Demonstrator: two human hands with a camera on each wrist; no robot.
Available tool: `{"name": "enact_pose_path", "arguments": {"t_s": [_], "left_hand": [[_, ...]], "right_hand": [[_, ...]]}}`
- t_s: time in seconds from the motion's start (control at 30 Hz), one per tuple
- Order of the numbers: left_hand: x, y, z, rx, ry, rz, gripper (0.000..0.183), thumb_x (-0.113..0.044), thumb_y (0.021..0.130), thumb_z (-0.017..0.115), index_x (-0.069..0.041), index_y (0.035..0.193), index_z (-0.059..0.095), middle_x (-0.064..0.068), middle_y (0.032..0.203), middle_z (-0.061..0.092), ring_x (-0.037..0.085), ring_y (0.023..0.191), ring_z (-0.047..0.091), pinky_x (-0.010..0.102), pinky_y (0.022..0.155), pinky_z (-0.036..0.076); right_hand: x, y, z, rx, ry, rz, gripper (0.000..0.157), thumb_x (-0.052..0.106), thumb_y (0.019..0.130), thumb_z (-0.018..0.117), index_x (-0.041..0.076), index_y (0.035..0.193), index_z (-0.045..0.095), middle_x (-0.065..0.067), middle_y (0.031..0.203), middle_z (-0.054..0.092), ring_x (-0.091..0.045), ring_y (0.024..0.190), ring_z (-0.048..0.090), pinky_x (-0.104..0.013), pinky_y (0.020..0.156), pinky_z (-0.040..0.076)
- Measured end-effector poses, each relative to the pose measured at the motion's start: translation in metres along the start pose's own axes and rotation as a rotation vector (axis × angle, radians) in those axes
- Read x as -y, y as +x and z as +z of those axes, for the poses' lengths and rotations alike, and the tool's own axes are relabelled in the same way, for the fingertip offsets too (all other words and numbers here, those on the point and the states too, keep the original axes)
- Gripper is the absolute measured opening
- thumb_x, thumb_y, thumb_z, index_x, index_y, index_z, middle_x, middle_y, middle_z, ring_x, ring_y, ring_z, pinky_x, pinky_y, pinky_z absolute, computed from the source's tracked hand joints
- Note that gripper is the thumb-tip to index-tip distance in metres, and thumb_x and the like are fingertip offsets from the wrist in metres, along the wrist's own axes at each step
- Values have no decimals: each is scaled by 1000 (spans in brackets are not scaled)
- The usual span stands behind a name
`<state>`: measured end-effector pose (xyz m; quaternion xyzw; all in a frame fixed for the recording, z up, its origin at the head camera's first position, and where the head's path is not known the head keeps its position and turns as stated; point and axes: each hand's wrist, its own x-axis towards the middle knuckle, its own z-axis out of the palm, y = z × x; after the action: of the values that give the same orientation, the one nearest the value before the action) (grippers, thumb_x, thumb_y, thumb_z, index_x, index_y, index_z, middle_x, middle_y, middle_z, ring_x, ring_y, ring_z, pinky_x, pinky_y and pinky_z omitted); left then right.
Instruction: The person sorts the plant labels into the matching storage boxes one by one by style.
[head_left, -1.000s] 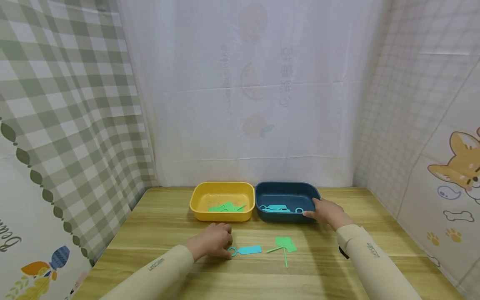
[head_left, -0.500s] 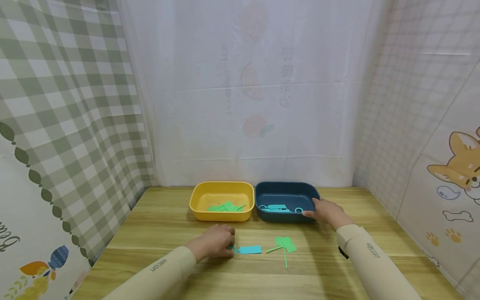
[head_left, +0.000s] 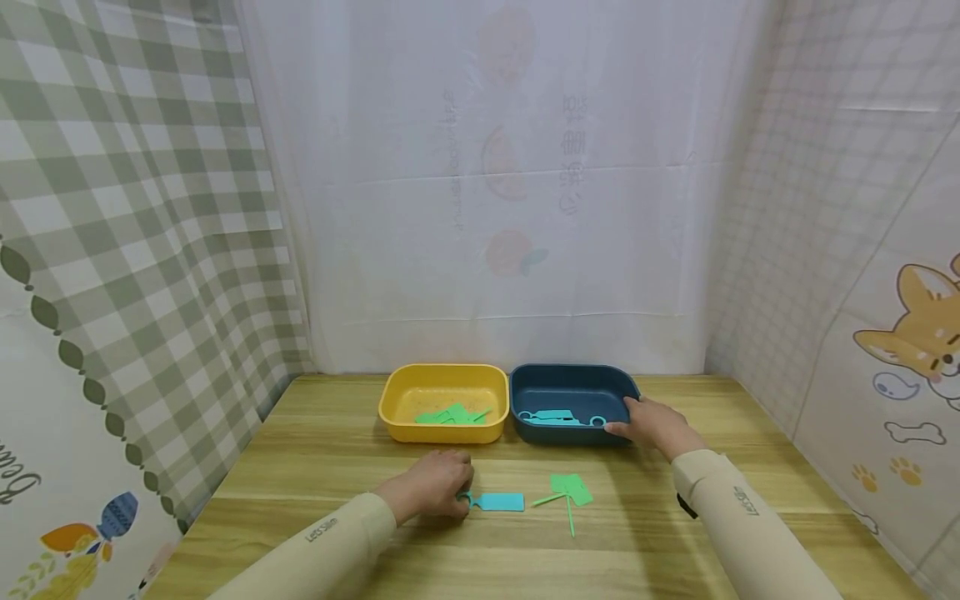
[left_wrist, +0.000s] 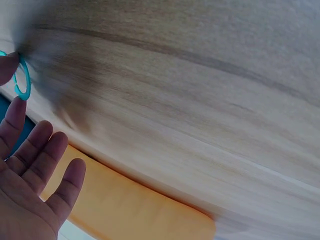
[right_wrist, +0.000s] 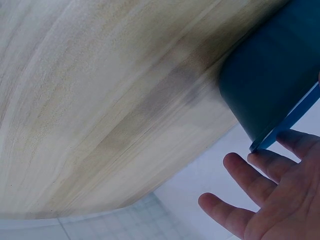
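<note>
My left hand pinches the ring end of a light-blue hang tag between thumb and index finger; the flat part lies on the table. In the left wrist view, the tag's ring spans the thumb and index fingertips, and the other fingers spread loosely. Beside this tag, two green stemmed plant labels overlap. At the dark-blue bin, my right hand touches the right front corner with straight fingers; the right wrist view has its fingertips on the rim.
A yellow bin stands left of the dark-blue one, with several green labels in it. Several light-blue tags lie in the dark-blue bin. Curtains hang behind and on both sides of the wooden table.
My left hand has shifted slightly to the right, over the tag's ring, which is now mostly covered. The right hand stays at the dark-blue bin.
</note>
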<state>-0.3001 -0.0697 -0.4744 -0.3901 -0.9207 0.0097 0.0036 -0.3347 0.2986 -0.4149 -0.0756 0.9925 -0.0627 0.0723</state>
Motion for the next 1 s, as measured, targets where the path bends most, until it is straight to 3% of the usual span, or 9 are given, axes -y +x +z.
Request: {"name": "enact_pose_path", "arguments": {"t_s": [0.37,0.7,1.0], "left_hand": [[3,0,-3,-28,29,6,18,-32,79,69,-25,69,54,-11,84,43,6,72,41,24,58,35],[4,3,-12,-138,30,37,16,-29,77,70,-23,69,58,-7,94,51,8,81,48,25,60,36],[2,15,-29,-237,95,70,10,-29,79,69,-23,73,64,-4,99,51,11,83,49,27,65,42]], "right_hand": [[0,0,0,10,-4,2,83,54,86,49,-13,131,34,-39,127,35,-52,115,35,-61,85,35],[-1,1,2,4,-8,-1,82,53,86,50,-13,131,34,-39,127,35,-52,115,35,-61,85,35],[-3,3,2,5,2,2,85,57,85,49,-13,132,34,-39,128,35,-52,115,35,-61,86,35]]}}
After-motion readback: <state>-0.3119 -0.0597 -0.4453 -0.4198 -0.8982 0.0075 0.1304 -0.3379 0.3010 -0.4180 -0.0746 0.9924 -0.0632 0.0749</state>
